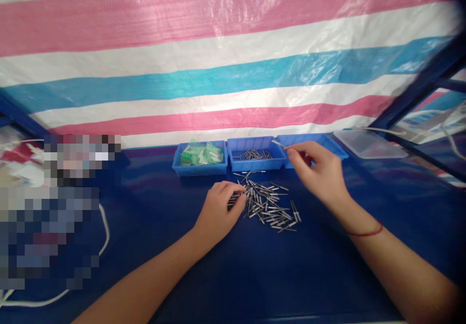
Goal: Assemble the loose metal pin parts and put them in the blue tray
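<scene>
A loose pile of silver blind rivets [267, 205] lies on the dark blue table. At its left edge is my left hand [220, 207], with the fingers curled and the thumb and forefinger closing on rivets; several show in the gap between them. My right hand [320, 169] is raised over the right-hand blue bin [313, 142], pinching one blind rivet [278, 143] that points out to the left. More rivets rest in the middle blue bin [257, 164]. What lies in the right-hand bin is mostly hidden by my right hand.
A left-hand blue bin [198, 170] holds green and clear small packets [202, 153]. A clear plastic lid [369, 143] lies at the back right. A white cable [105, 227] curves over the left side. Behind the bins hangs a striped plastic sheet [204, 86].
</scene>
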The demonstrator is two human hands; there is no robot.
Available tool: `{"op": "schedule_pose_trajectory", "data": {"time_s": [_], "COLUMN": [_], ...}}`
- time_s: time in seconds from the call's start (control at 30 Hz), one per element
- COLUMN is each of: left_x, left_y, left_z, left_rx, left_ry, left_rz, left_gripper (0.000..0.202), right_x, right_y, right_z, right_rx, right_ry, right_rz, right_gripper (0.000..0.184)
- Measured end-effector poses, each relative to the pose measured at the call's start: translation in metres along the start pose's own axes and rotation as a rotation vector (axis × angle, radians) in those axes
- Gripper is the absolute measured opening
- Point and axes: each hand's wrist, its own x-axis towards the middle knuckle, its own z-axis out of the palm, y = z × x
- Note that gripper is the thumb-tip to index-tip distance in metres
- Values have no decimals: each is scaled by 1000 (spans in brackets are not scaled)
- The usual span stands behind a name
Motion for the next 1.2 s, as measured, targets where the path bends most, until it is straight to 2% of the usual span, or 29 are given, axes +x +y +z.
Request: {"op": "schedule_pose_trajectory", "data": {"time_s": [0.1, 0.2, 0.3, 0.4, 0.47, 0.6, 0.7, 0.83, 0.97, 1.2], "left_x": [-2, -4, -5, -6, -6, -5, -4, -4, -5, -4], "left_y": [0, 1, 2, 4, 4, 3, 2, 1, 0, 1], "left_z": [2, 4, 4, 3, 3, 4, 5, 6, 6, 4], "left_rx": [56, 103, 142, 161, 165, 173, 179, 164, 146, 108], "left_ry": [-26, -44, -46, -40, -39, -53, -58, -53, -38, -17], "left_rz": [54, 105, 112, 84, 70, 55, 46, 37, 33, 21], "left_gripper": [15, 17, 23, 28, 26, 22, 21, 25, 28, 23], "right_x": [12, 17, 18, 16, 13, -4, -21, -35, -35, -33], "right_y": [33, 61, 70, 55, 35, -12, -36, -43, -42, -50], "right_z": [-8, -11, -12, -14, -13, -2, 13, 27, 30, 21], "right_rx": [-253, -418, -454, -404, -298, 51, 37, -68, -51, 211], "right_ry": [144, 123, 80, 56, -45, -526, -670, -694, -682, -559], "right_rz": [24, 5, 5, -16, -45, -159, -258, -268, -276, -61], "right_gripper": [21, 23, 25, 23, 18, 13, 11, 12, 14, 9]}}
